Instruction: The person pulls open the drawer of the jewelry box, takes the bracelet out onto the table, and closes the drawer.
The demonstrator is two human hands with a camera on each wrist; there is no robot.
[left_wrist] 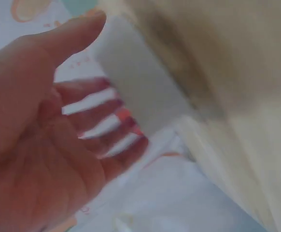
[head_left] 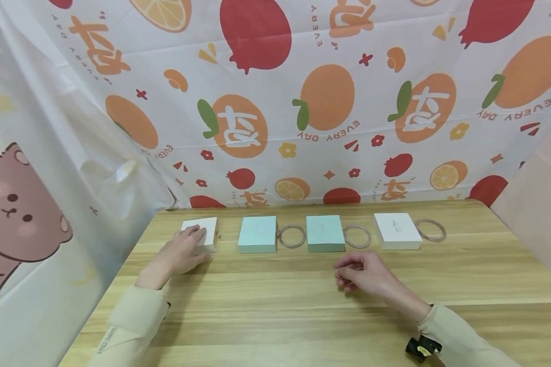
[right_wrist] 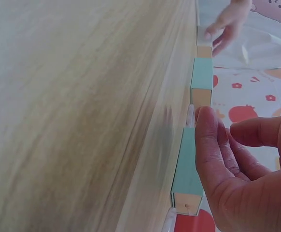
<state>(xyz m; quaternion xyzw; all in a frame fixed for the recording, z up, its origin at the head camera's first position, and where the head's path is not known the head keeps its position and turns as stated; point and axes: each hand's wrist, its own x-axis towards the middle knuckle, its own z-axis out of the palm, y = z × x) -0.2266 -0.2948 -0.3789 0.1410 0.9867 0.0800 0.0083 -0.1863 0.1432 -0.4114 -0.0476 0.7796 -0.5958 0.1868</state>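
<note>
At the left end of the row, my left hand [head_left: 183, 250] lies over a small white box [head_left: 208, 224], its fingers reaching across the top. In the left wrist view the fingers are spread and nearly straight beside the box's pale side [left_wrist: 135, 72], with the thumb apart from them; whether they touch it is hard to tell there. My right hand [head_left: 365, 272] hovers in front of the second mint-green box [head_left: 325, 232], fingers loosely bent and nothing between them. Another mint-green box [head_left: 258, 233] sits between that one and the left white box.
A translucent bangle [head_left: 280, 235] lies right of the first mint box, another bangle [head_left: 370, 237] right of the second. Beside the right-hand white box [head_left: 397, 231] is a third bangle [head_left: 444, 233]. A fruit-printed curtain [head_left: 275, 137] hangs behind the wooden table [head_left: 275, 316].
</note>
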